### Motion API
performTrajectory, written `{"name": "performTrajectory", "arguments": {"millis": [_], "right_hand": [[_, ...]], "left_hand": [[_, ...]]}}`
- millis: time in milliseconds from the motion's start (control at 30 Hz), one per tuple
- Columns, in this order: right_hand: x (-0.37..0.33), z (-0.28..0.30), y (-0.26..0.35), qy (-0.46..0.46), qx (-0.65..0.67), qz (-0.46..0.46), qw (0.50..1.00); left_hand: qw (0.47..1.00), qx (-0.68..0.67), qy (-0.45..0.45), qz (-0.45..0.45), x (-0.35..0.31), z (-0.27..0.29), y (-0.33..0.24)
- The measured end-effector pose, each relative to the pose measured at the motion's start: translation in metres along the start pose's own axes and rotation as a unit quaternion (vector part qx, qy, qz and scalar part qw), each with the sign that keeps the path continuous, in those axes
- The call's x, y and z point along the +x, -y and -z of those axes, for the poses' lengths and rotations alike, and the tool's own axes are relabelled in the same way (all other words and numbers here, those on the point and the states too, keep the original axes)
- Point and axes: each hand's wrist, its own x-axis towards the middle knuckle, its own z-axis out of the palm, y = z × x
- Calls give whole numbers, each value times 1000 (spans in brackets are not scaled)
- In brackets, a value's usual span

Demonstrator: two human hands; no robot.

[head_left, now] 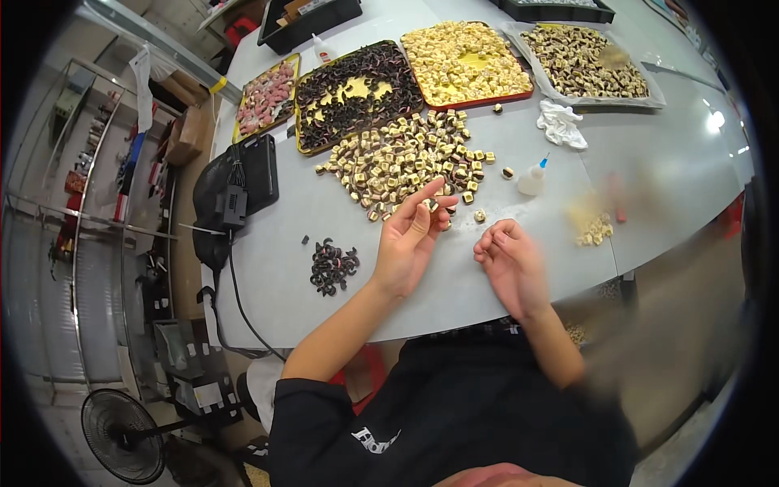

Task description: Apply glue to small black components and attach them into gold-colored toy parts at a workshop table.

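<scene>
My left hand [408,246] is raised over the table, pinching a small dark-and-cream block [430,205] between thumb and fingers. Just beyond it spreads a heap of similar cream-and-dark blocks [389,166]. My right hand [518,266] hovers to the right with its fingers curled together; whatever may be in them is too small to make out. One loose block [479,216] lies between the two hands. Left of my left forearm sits a small pile of black curved pieces [331,268]. A blurred cluster of cream pieces [596,230] lies right of my right hand.
Along the far side stand trays of pink pieces [266,96], black pieces [315,130], cream pieces [466,61] and mixed pieces [580,61]. A white bottle with a blue tip [532,180] stands near crumpled white tissue [560,124]. A black bag [258,170] and cable occupy the left edge.
</scene>
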Motion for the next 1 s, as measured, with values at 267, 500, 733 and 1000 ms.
{"name": "performTrajectory", "arguments": {"millis": [267, 500, 733, 1000], "right_hand": [[1, 0, 0, 12, 7, -6, 1000], [-4, -5, 4, 18, 4, -2, 1000], [-4, 5, 2, 17, 8, 8, 1000], [-4, 10, -3, 6, 18, -10, 1000]], "left_hand": [[972, 225, -8, -61, 3, 4, -3], [791, 569, -59, -217, 16, 10, -22], [719, 598, -102, -339, 13, -4, -31], [806, 362, -74, -463, -74, -81, -80]]}}
